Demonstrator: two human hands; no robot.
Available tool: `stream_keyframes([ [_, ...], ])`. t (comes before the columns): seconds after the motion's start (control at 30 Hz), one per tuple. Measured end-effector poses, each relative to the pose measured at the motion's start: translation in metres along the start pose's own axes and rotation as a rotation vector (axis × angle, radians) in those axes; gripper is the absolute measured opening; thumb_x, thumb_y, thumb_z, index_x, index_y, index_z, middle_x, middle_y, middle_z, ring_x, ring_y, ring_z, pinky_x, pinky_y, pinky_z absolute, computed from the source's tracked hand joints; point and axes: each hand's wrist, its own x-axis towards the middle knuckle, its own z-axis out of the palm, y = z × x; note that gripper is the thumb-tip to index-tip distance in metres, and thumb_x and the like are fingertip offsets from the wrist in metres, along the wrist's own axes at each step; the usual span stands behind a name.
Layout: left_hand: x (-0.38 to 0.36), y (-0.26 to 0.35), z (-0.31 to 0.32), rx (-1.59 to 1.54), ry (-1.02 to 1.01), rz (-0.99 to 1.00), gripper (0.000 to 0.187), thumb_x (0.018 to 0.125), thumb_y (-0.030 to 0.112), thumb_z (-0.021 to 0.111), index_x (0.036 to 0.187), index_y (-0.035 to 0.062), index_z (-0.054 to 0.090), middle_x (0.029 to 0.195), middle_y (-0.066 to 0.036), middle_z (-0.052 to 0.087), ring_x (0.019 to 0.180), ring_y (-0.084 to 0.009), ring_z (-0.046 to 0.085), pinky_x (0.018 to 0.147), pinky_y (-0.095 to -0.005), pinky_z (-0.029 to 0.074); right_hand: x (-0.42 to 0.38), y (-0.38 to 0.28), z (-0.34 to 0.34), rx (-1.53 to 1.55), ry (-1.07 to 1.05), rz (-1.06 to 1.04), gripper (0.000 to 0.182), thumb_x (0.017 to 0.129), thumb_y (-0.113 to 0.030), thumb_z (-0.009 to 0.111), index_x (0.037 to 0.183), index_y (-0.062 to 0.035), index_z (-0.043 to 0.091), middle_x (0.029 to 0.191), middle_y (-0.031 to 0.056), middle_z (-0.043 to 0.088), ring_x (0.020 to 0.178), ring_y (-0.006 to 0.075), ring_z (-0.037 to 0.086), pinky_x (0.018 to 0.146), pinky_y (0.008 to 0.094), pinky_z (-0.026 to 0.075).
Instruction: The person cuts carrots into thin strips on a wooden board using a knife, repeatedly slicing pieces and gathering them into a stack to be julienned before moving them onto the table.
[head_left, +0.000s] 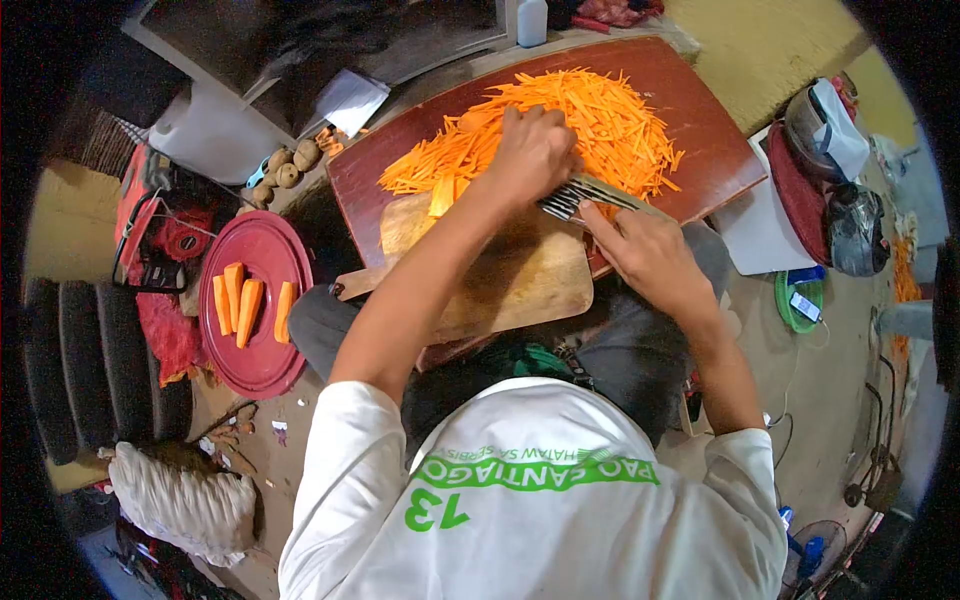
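Note:
A heap of shredded carrot (610,125) covers much of the dark red board (700,110). My left hand (535,155) is over the heap's near side with its fingers curled down; what they hold, if anything, is hidden. Just right of it, my right hand (650,250) grips a slotted metal slicing tool (575,200), with a finger laid along it. Below both hands lies a wooden cutting board (530,280), partly under my left forearm. A thick carrot piece (442,195) rests at its upper left edge. The handle of a knife (355,284) sticks out on the left.
Several peeled carrots (248,310) lie on a red round lid (265,375) at the left. Brown round objects (287,175) sit near a white container (215,130). At the right are a white box (745,230), a green basket (797,315) with a phone, and a black bag (857,230).

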Motion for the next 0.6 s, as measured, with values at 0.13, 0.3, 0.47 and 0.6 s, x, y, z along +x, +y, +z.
stream_keyframes([
  [0.13,0.010,-0.025,0.009,0.114,0.047,0.005,0.018,0.086,0.027,0.081,0.094,0.0102,0.080,0.109,-0.013,0.072,0.112,-0.0346,0.066,0.096,-0.0545,0.042,-0.002,0.004,0.006,-0.021,-0.012,0.017,0.050,0.097,-0.017,0.068,0.146,-0.0088,0.061,0.096,0.0118,0.069,0.083,0.0330,0.074,0.070,0.0473,0.060],
  [0.3,-0.052,-0.054,-0.021,0.046,0.139,-0.218,0.031,0.090,0.027,0.085,0.114,0.0082,0.080,0.119,-0.018,0.074,0.118,-0.0352,0.068,0.099,-0.0506,0.046,-0.031,-0.021,0.007,0.455,0.064,0.291,0.046,0.101,-0.020,0.073,0.143,-0.0032,0.065,0.110,0.0180,0.078,0.096,0.0355,0.078,0.082,0.0453,0.062],
  [0.47,-0.120,-0.078,-0.042,-0.239,0.060,-0.554,0.043,0.082,0.024,0.090,0.117,0.0019,0.080,0.108,-0.020,0.074,0.100,-0.0395,0.072,0.088,-0.0501,0.055,-0.035,-0.057,0.004,0.977,0.127,0.577,0.044,0.100,-0.014,0.073,0.140,0.0023,0.067,0.117,0.0243,0.079,0.103,0.0275,0.079,0.090,0.0366,0.060],
  [0.6,-0.132,-0.063,-0.053,-0.224,-0.029,-0.628,0.051,0.083,0.024,0.090,0.126,0.0004,0.077,0.113,-0.022,0.075,0.100,-0.0373,0.076,0.089,-0.0440,0.061,-0.029,-0.072,0.009,1.080,0.018,0.642,0.045,0.099,-0.011,0.074,0.140,0.0037,0.066,0.117,0.0251,0.078,0.104,0.0259,0.079,0.091,0.0353,0.059],
])
